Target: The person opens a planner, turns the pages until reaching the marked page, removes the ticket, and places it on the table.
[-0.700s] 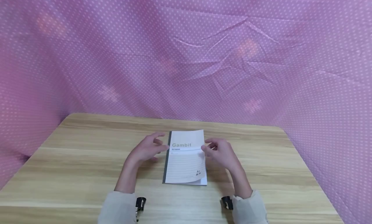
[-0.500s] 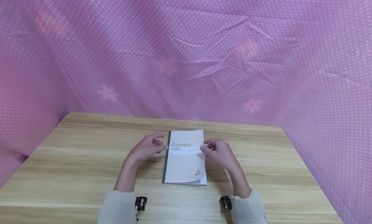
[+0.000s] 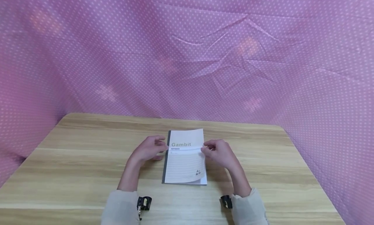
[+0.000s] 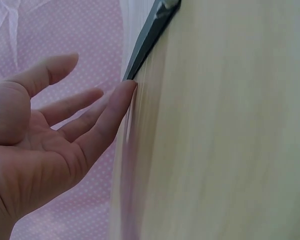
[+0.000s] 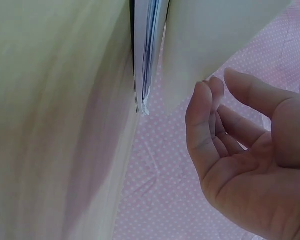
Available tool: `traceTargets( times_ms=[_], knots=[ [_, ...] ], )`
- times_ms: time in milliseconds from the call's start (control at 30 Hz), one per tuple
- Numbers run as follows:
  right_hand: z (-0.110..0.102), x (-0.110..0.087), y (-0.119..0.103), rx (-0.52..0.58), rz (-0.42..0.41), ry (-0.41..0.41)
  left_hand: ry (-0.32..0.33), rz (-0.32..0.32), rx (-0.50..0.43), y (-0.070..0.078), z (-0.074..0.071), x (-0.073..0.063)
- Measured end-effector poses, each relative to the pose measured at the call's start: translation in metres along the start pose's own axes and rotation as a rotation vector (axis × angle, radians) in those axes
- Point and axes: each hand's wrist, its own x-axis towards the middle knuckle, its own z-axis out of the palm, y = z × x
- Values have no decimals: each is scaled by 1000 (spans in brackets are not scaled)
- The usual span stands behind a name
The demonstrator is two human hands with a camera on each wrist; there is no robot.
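One notebook (image 3: pixel 184 166), white-covered, lying on the bench (image 3: pixel 73 153) towards its far side, between the left and right hands. Title "Gambit" (image 3: pixel 181 144) in gold-toned letters across the upper part, with "NOTEBOOK" in small dark type beneath; ruled lines run below a pale blue band. Dark spine (image 3: pixel 166 160) along the left edge. Front cover (image 5: pixel 215 35) bowed up along the right side (the lower right corner stands clear of the white sheet beneath). Page edges (image 5: pixel 149 45) show in the right wrist view.

One left hand (image 3: pixel 147 149), released, its fingers loosely bent and spread apart; fingertips lie at the spine, though whether they touch it cannot be told.

One right hand (image 3: pixel 219 153), fingers bent, thumb and fingertips drawn near one another at the raised edge of the front cover; whether they pinch it cannot be told.

Two pale sleeves: left sleeve (image 3: pixel 121 207) and right sleeve (image 3: pixel 248 207), each with a small black fitting (image 3: pixel 144 203) at its inner side.

One pink-purple cloth (image 3: pixel 117 40), white-dotted, printed with pale flowers and creased, hanging behind the bench and to both sides.
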Motion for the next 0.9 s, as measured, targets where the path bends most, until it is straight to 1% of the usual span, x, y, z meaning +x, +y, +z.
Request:
traceTargets(
  times_ms=[67,200,333,467,567,700,800,900],
  knots=[
    [1,0,0,1,11,-2,-12,4,-3,-1,1,2],
    [1,1,0,3,40,-21,-11,0,2,-2,3,5],
    [0,2,0,-19,40,-35,-7,3,-1,-3,5,8],
    [-1,2,0,-34,70,-40,-24,7,-21,-2,6,8],
    [0,1,1,-25,98,-54,-25,-8,-34,-2,7,6],
    [1,1,3,25,93,-49,-6,-18,-29,-2,8,6],
    [2,3,2,110,73,-29,-5,-11,-13,-1,7,7],
    [4,4,-4,183,42,-26,-4,-10,-4,1,5,8]
  ],
)
